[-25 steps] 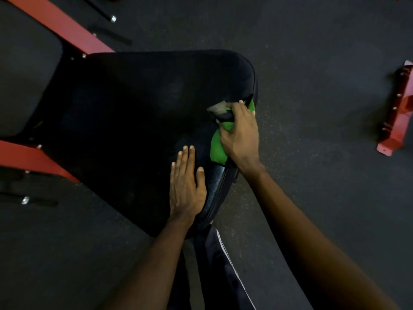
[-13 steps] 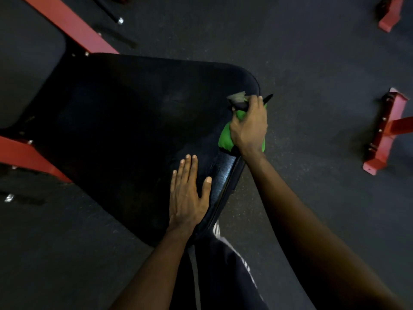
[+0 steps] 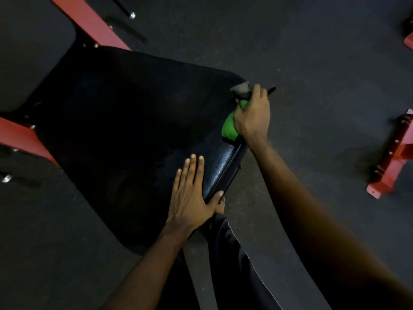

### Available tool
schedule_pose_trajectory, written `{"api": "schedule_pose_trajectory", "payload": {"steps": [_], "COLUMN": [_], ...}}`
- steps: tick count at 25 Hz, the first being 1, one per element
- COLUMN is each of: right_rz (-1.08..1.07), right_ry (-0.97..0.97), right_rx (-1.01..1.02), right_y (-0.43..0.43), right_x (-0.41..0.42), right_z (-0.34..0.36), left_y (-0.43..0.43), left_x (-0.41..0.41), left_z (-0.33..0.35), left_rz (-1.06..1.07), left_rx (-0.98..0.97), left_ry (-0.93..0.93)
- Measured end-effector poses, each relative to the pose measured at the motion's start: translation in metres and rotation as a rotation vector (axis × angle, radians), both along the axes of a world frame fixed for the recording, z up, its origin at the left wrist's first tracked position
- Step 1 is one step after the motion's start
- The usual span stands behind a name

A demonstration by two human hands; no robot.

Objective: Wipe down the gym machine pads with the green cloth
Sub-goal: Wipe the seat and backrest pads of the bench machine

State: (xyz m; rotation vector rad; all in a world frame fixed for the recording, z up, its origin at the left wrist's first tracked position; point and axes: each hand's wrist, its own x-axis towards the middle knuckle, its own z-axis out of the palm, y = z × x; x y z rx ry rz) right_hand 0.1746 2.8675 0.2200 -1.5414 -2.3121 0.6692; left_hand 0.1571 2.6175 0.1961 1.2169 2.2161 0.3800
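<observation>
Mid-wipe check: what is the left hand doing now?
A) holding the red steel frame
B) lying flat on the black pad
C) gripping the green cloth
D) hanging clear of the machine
B: the left hand lies flat, fingers straight, on the black cushioned machine pad; the right hand holds the bunched green cloth at the pad's edge.

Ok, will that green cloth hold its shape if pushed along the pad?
Probably not: the green cloth bulges bunched under the right hand, so it looks soft and floppy. Likely light, since one hand wads it.
</observation>
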Motion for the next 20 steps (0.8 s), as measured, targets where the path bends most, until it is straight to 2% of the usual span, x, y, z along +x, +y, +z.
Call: {"api": "schedule_pose_trajectory", "payload": {"steps": [3, 8, 16, 20], "right_rz": [-0.015, 0.101, 0.126, 0.197], "right_ry": [-0.011, 0.063, -0.115, -0.031], "right_rx": [-0.062, -0.099, -0.143, -0.159], "right_y": [0.019, -0.010, 0.050, 0.040], "right_x": [-0.009, 0.031, -0.015, 0.010], "right_z": [0.003, 0.007, -0.002, 0.000], "left_y": [0.000, 0.003, 0.002, 0.012], "left_x": [0.000, -0.001, -0.001, 0.000], "left_z": [0.003, 0.012, 0.013, 0.018], "left_rz": [0.009, 0.027, 0.014, 0.060], "left_rx": [0.002, -0.038, -0.063, -0.026], "left_ry": [-0.002, 0.001, 0.002, -0.041]}}
